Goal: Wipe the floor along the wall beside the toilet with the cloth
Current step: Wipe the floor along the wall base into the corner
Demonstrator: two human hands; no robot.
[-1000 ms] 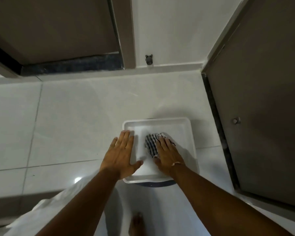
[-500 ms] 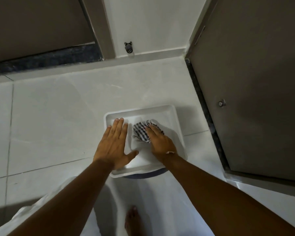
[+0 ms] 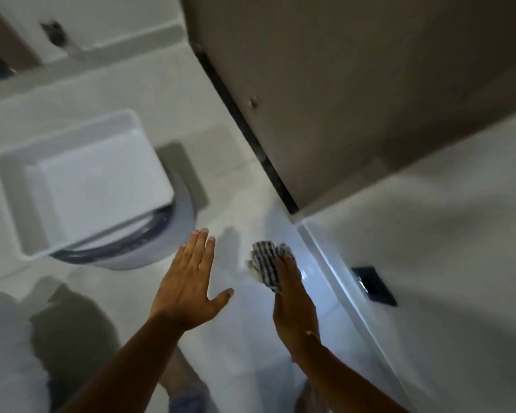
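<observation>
Right hand (image 3: 292, 305): fingers extended and held together, edge-on to the viewer, fingertips gripping the bunched cloth (image 3: 265, 263). Whether the cloth meets the floor (image 3: 245, 323) cannot be told; the frame is blurred. Left hand (image 3: 188, 287): spread flat, thumb out, holding nothing, hovering over the floor between the toilet (image 3: 84, 186) and the cloth. The cloth is dark-and-white checked, crumpled, close beside the white skirting (image 3: 334, 269) at the foot of the wall (image 3: 444, 234). A strip of bare tile runs between toilet and wall; a door's (image 3: 355, 84) lower edge bounds its far end.
</observation>
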